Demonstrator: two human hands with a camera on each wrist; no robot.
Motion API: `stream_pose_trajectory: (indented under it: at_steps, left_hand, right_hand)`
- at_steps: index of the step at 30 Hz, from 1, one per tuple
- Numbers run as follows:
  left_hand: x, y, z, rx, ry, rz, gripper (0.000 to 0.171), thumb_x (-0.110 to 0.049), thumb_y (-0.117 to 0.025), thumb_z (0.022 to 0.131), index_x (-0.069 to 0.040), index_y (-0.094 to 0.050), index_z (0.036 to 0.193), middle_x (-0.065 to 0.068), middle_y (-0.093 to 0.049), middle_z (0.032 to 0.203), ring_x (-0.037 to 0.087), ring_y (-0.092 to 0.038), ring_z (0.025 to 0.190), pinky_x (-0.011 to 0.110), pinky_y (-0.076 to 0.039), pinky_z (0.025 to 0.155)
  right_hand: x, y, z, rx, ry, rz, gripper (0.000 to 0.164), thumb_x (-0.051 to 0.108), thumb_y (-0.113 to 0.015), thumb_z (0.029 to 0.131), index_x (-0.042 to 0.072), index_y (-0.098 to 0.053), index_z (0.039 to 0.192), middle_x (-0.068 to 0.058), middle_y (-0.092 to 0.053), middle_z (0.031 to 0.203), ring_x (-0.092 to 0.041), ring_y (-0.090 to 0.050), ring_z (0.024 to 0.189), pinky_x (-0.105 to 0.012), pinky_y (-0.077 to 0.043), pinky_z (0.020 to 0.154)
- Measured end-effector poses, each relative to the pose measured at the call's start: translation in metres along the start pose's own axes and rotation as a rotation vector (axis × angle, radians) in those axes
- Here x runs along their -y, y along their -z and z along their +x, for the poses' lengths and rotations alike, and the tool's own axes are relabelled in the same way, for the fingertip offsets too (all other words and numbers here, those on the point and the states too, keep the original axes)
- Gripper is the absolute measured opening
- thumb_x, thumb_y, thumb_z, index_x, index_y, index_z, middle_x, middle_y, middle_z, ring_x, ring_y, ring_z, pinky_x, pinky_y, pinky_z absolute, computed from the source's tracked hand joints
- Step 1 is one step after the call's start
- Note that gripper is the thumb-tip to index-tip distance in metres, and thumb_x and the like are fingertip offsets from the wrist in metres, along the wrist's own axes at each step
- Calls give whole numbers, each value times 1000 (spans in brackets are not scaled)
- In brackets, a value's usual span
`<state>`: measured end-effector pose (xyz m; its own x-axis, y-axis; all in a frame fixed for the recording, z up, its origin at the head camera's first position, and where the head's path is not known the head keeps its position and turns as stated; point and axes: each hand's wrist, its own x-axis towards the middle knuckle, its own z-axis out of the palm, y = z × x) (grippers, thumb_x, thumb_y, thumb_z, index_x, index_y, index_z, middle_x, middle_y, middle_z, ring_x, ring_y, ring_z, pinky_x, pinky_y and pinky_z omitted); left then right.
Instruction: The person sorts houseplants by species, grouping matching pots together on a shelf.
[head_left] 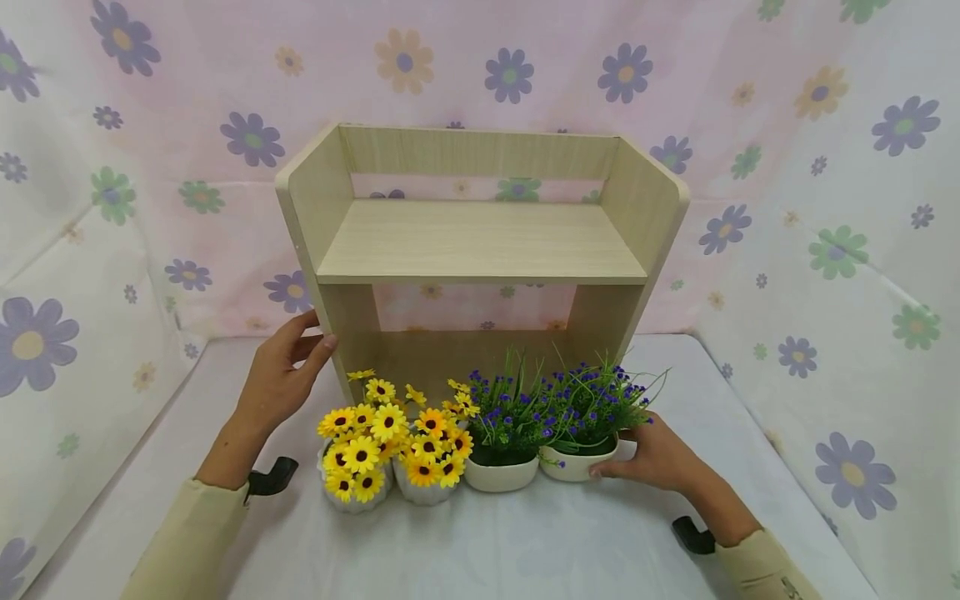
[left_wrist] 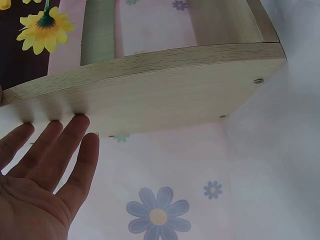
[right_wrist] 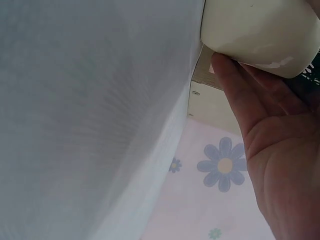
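A light wooden two-tier shelf (head_left: 483, 242) stands on the white-covered table. My left hand (head_left: 281, 375) holds its left side panel (left_wrist: 165, 95), fingertips on the outer face and thumb at the front edge. My right hand (head_left: 660, 454) grips a cream oval flowerpot (head_left: 576, 464) with purple flowers and grass, thumb in front. In the right wrist view, fingers lie against this flowerpot (right_wrist: 260, 35). A matching purple-flowered pot (head_left: 501, 477) stands beside it. Further left are two whitish pots with yellow flowers, a left one (head_left: 356, 500) and a right one (head_left: 429, 492), in one row before the shelf.
Flower-patterned cloth (head_left: 465, 75) hangs behind and along both sides. White cloth (head_left: 480, 550) covers the table in front of the pots. Each wrist bears a black strap piece, a left one (head_left: 273, 477) and a right one (head_left: 692, 536).
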<state>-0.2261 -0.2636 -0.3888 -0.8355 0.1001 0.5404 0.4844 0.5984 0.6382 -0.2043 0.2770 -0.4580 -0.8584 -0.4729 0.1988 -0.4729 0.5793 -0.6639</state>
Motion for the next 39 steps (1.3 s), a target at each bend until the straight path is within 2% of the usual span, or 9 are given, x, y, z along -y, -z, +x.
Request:
stream_pose_trajectory:
  at_steps: [14,21,30,39]
  left_hand:
    - [1,0,1,0,4,13,54,-21,-62,109,-13,-47,160,17,-59,151,45,-68,125,2,-41,93]
    - [0,0,0,2,2,7,53,-20,-62,110,-13,-47,160,16,-59,151,44,-68,124,3,-43,93]
    - [-1,0,0,5,14,2,54,-21,-62,110,-15,-47,161,16,-59,150,44,-68,125,3,-43,93]
    - [0,1,0,-2,-9,-6,52,-18,-63,109,-14,-49,159,16,-60,150,43,-68,123,3,-44,93]
  right_hand:
    - [1,12,-2,-73,32,-66,93,44,-97,76,13,-54,152,-4,-69,138,-33,-67,127,-46,-63,94]
    - [9,23,-1,-125,79,-119,83,37,-100,74,12,-60,143,-2,-73,129,-30,-73,117,-49,-63,93]
    - [17,40,0,-190,112,-152,90,27,-101,72,9,-55,148,-9,-69,136,-36,-72,118,-54,-62,91]
    - [26,53,1,-244,104,-145,99,24,-102,72,16,-50,156,-3,-62,144,-32,-66,127,-57,-61,93]
